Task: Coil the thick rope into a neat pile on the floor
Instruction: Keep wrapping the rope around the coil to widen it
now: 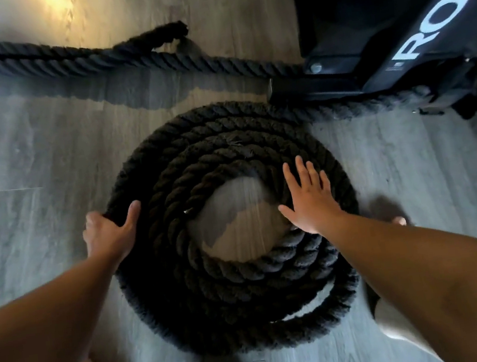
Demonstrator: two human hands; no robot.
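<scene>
Beyond the rope coil [240,301], a black frame [361,15] hid part of its trailing length; the frame's cut-off lettering read "ROG". Left hand [108,233] clasped the coil's edge; right hand [309,202] lay flat on it.

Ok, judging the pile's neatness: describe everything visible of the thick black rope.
The thick black twisted rope lies in a low spiral of several rings on the grey wood-look floor, centre open. Uncoiled lengths trail past a black equipment frame. The left hand grips the outer ring; the right hand lies flat on inner rings.
</scene>
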